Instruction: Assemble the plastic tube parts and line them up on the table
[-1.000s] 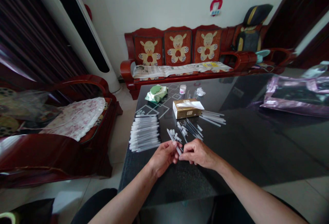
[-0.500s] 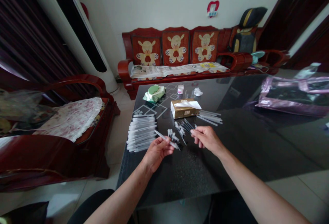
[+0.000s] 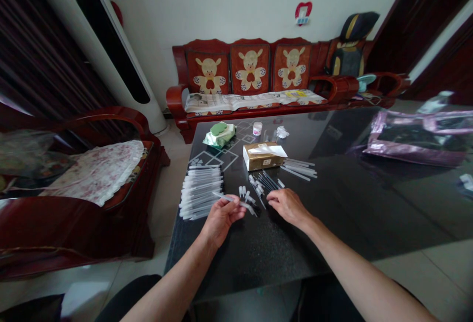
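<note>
Pinching a translucent white pen barrel [image 3: 223, 196] between thumb and fingers, the left hand [image 3: 221, 215] works above the black table [image 3: 262, 258], just right of lined-up white tubes [image 3: 201, 186]. The right hand [image 3: 287, 206] curls its fingers near dark refills [image 3: 266, 180]; any hold there cannot be told.

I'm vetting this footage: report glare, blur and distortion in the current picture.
Head view: pale reflections on the glossy black table; head view: the bottle at far right looks soft; head view: the left armchair looks stretched; head view: what the right hand grips is unclear.
</note>
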Motion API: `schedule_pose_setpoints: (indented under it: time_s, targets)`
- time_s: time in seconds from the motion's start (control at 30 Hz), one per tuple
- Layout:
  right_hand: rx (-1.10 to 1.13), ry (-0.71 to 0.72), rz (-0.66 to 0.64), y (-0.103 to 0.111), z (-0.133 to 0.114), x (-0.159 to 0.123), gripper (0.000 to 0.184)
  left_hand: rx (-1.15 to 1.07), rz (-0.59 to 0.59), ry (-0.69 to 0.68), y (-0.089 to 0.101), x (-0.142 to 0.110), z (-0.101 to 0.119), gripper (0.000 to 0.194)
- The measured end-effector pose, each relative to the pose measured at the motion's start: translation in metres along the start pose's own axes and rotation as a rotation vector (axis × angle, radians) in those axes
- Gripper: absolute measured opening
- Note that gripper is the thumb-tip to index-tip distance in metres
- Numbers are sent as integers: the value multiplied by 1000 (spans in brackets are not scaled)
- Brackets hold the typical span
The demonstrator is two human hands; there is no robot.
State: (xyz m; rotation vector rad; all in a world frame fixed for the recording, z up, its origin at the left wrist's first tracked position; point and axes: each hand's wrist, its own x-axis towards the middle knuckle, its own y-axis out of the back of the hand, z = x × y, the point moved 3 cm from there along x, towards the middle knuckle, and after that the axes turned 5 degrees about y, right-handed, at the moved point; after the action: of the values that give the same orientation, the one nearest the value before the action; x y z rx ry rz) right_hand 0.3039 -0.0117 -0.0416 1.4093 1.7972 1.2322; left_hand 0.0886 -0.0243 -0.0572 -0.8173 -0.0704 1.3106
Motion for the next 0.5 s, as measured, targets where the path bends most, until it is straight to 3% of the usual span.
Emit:
schedule_pose_setpoints:
  time_s: [0.27,0.5]
  targets:
    - [-221,48,-137,-14,-7,-2,18,-2,-34,-7,1,1,-1,19]
    - [-118,29,-42,-10,-8,0,14,10,-41,-24,0,0,-2,21]
